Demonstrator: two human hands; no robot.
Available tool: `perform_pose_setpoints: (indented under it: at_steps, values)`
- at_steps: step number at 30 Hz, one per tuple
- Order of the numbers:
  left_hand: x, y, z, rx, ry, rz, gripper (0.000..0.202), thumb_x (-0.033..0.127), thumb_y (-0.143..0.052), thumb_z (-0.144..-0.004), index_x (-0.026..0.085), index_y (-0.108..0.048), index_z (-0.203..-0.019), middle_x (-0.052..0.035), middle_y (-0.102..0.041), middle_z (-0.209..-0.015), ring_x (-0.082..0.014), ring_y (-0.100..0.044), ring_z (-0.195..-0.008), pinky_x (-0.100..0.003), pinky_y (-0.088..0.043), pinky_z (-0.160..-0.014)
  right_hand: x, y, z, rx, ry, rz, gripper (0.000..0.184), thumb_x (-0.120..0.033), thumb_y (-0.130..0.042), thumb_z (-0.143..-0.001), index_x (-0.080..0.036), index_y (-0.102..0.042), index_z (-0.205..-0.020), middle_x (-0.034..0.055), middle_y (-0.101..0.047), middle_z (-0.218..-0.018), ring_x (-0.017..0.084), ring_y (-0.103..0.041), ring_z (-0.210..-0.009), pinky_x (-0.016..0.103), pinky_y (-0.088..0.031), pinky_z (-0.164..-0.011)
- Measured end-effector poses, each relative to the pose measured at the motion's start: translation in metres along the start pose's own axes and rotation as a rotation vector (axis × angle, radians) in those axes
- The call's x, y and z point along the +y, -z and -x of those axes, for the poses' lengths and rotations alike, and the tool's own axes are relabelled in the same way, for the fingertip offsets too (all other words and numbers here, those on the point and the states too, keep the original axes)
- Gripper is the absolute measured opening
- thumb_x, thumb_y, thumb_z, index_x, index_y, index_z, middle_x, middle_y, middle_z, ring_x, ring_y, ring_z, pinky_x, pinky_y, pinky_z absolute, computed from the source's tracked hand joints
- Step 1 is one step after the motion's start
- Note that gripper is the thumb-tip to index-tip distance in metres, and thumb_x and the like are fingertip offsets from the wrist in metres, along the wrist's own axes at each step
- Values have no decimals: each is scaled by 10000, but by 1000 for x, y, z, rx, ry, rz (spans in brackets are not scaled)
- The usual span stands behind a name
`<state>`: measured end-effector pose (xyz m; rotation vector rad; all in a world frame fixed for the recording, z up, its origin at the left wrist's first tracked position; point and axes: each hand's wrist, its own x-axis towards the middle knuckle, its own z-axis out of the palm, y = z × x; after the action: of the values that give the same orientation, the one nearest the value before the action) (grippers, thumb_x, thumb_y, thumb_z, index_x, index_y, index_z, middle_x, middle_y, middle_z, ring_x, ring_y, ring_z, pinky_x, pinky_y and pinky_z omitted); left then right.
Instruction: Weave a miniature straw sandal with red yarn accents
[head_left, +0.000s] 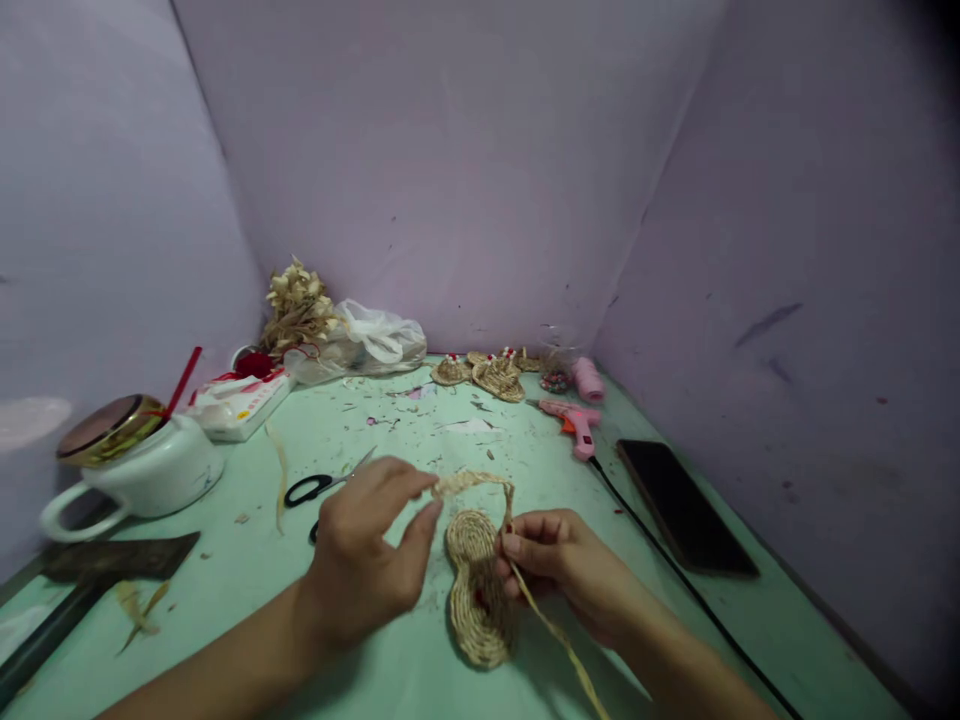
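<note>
A tan straw cord (477, 478) arches through the air between my two hands. At its left end, the thumb and forefinger of my left hand (375, 545) meet loosely around the flattened, frayed part. My right hand (551, 555) pinches the cord lower down, and a long loose tail (559, 635) hangs from it towards the table's front. Just below lies a coiled straw piece (480, 620), shaped like a figure eight with a small dark red spot; my right fingers partly cover its right edge. Black-handled scissors (307, 489) are partly hidden behind my left hand.
A pink glue gun (576, 425), its black cable (675, 585) and a phone (686, 510) lie right. Left are a white mug (169, 465) and a hammer-like tool (120, 558). Small straw hats (499, 378), a plastic bag (382, 340) and pink thread (589, 380) stand along the back.
</note>
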<state>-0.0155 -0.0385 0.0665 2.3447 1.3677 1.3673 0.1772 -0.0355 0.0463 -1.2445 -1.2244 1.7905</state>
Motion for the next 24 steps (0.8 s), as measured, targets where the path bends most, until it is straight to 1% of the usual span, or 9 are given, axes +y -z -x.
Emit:
perform_pose_setpoints:
  at_steps: [3, 5, 6, 8, 10, 11, 13, 19, 24]
  values:
    - [11, -1, 7, 83, 35, 105, 304, 153, -559, -715, 190, -542, -1017, 2, -559, -734, -86, -490, -568, -208, -406, -544, 3, -11, 1, -66, 7, -199, 291, -353, -696, -560, -103, -551, -529, 19, -538, -487, 80, -461, -401, 229, -338, -449]
    - [12, -5, 6, 175, 211, 162, 452, 207, -569, -714, 189, -448, -1149, -20, -550, -859, -69, -471, -532, -206, -400, -507, 5, -16, 0, -52, 39, -270, 284, -341, -704, -563, -98, -558, -533, 15, -539, -481, 76, -460, -387, 229, -349, -440]
    - [10, -7, 4, 156, 336, 214, 468, 247, -572, -710, 177, -442, -1155, -24, -545, -862, -64, -455, -504, -207, -390, -482, 7, -17, -1, -39, 48, -293, 278, -334, -707, -563, -98, -562, -542, 14, -545, -489, 75, -462, -386, 230, -357, -440]
    - [7, -13, -1, -57, 572, 372, 395, 316, -584, -687, 131, -533, -1032, -8, -544, -747, -63, -433, -469, -206, -368, -455, 10, -19, -3, -21, 44, -290, 277, -327, -719, -550, -96, -566, -545, 13, -551, -491, 72, -461, -376, 228, -360, -428]
    - [5, -21, -2, -352, 681, 565, 296, 339, -608, -646, 97, -605, -816, 5, -527, -606, -84, -457, -496, -211, -371, -484, 15, -23, -4, -37, 19, -256, 289, -330, -721, -542, -94, -558, -517, 11, -532, -445, 70, -443, -348, 219, -333, -395]
    - [5, -25, -2, -445, 705, 656, 269, 337, -616, -630, 92, -608, -739, 2, -527, -573, -95, -473, -511, -215, -376, -498, 18, -25, -4, -56, 10, -246, 295, -337, -712, -553, -94, -552, -502, 7, -515, -417, 70, -433, -335, 215, -316, -381]
    - [7, -31, 1, -507, 759, 783, 247, 335, -613, -614, 90, -592, -640, -13, -537, -540, -109, -486, -502, -222, -372, -482, 23, -27, -4, -118, 6, -240, 304, -344, -685, -594, -93, -546, -493, -1, -485, -383, 71, -424, -324, 214, -303, -374]
    - [5, -30, 2, -457, 778, 827, 234, 316, -599, -621, 102, -555, -536, 17, -482, -445, -61, -384, -404, -196, -291, -414, 19, -21, 1, -292, -115, -318, 311, -370, -654, -663, -63, -610, -697, 59, -583, -596, 88, -523, -453, 225, -419, -447]
    - [-2, -25, -5, -471, 776, 770, 266, 367, -606, -614, 104, -576, -586, 65, -377, -384, -35, -260, -355, -194, -197, -371, 17, -22, 1, -231, -115, -263, 270, -323, -671, -648, -62, -605, -631, 14, -527, -480, 63, -464, -368, 192, -387, -373]
